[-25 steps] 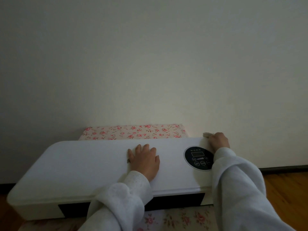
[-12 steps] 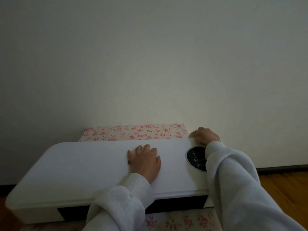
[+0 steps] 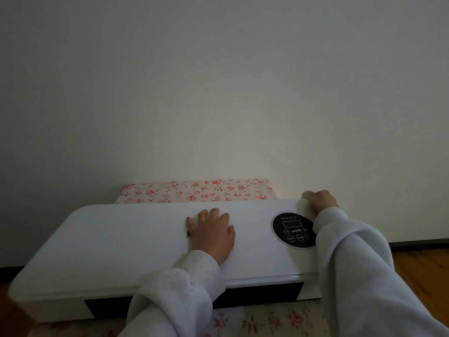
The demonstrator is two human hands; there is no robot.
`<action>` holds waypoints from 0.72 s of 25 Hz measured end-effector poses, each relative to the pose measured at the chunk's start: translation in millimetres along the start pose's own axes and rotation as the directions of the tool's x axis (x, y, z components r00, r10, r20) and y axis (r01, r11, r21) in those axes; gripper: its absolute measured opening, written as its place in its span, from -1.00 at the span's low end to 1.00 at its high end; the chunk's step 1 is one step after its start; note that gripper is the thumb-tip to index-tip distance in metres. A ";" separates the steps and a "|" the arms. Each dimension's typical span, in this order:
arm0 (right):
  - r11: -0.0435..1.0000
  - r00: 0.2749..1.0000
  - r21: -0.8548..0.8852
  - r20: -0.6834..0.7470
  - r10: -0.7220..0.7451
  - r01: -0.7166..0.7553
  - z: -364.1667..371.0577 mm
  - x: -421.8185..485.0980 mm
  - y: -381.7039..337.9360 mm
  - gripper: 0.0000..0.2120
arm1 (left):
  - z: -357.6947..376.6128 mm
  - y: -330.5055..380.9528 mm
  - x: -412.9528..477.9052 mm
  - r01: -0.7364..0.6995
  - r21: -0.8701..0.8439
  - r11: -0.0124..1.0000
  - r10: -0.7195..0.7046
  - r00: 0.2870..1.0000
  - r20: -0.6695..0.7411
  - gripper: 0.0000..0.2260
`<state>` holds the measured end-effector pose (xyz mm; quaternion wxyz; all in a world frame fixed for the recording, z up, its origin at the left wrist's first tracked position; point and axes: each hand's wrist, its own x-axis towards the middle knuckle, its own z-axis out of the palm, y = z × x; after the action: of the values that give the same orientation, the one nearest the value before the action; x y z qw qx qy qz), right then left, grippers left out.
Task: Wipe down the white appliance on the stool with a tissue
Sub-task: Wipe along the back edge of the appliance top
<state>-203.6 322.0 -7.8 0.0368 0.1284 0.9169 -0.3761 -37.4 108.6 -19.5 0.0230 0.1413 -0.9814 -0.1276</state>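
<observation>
1. We see the white appliance (image 3: pixel 155 242) lying flat across a stool with a floral cover (image 3: pixel 199 192), set against a pale wall (image 3: pixel 218 81); the stool's cover also shows below the appliance's near edge.
2. Our left hand (image 3: pixel 212 233) rests palm-down near the middle of the top panel, fingers (image 3: pixel 213 214) extended and close together, clamped on nothing.
3. Our right hand (image 3: pixel 322 201) sits at the far right rear corner, fingers curled; a pale blurred wad at the fingertips is probably the tissue (image 3: pixel 306 195), though we cannot tell how firmly it is held.
4. The round black control panel (image 3: pixel 292 229) lies just beside the right sleeve (image 3: pixel 352 259), which covers its right rim.
5. Risk: we judge that a wiping pass or the sleeve could press a button and switch a setting.
6. Risk: the appliance overhangs the stool on the left; a hard push could slide or tip it if the left hand eases off.
7. Compared with half a second ago, the right hand has moved rightward along the rear edge, uncovering more of the control panel; the left hand has stayed in place.
</observation>
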 end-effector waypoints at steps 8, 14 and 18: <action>0.944 0.973 -0.247 0.120 -0.196 0.220 19.8 -9.4 -28.2 -0.82 | -1.9 2.1 -1.7 -0.004 0.011 1.000 0.004 1.000 0.005 -0.63; 0.804 0.945 -0.507 0.255 -0.204 0.310 31.3 -14.6 -58.6 -0.68 | -0.4 -0.7 -1.9 -0.014 0.017 1.000 0.014 1.000 0.008 -0.63; 0.780 0.959 -0.566 0.229 -0.165 0.269 28.6 -13.3 -53.9 -0.69 | 0.6 -0.2 -1.6 -0.015 0.016 1.000 0.015 1.000 0.003 -0.63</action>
<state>-205.8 262.4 10.6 0.1079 -0.0281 0.9903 -0.0829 -35.8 109.0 -20.2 0.0215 0.1338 -0.9835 -0.1198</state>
